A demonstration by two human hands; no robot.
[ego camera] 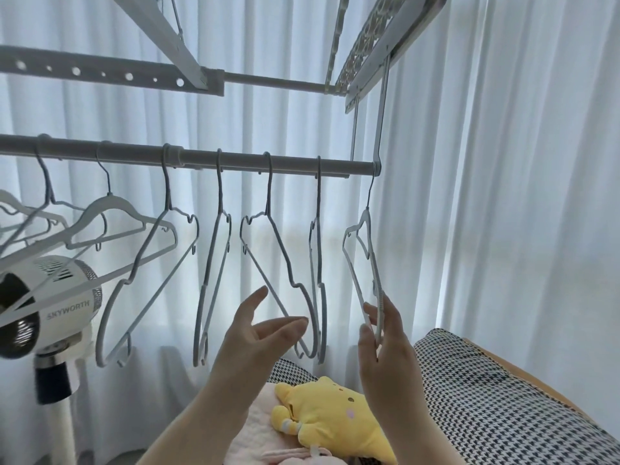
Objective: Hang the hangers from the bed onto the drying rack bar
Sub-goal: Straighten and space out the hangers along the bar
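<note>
Right hand (385, 347) pinches end hanger (375, 273) — left hand (258, 333), grip wide — over bed (486, 391), white curtains (503, 162) behind.

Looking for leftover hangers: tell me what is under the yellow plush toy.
The yellow plush toy lies on a pink blanket, with black-and-white checked bedding behind it. What is directly beneath its body is covered, and the right forearm hides its right edge.

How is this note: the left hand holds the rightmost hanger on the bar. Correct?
No. The head view shows the right hand holding the rightmost hanger on the bar; the left hand is open and holds nothing.
</note>
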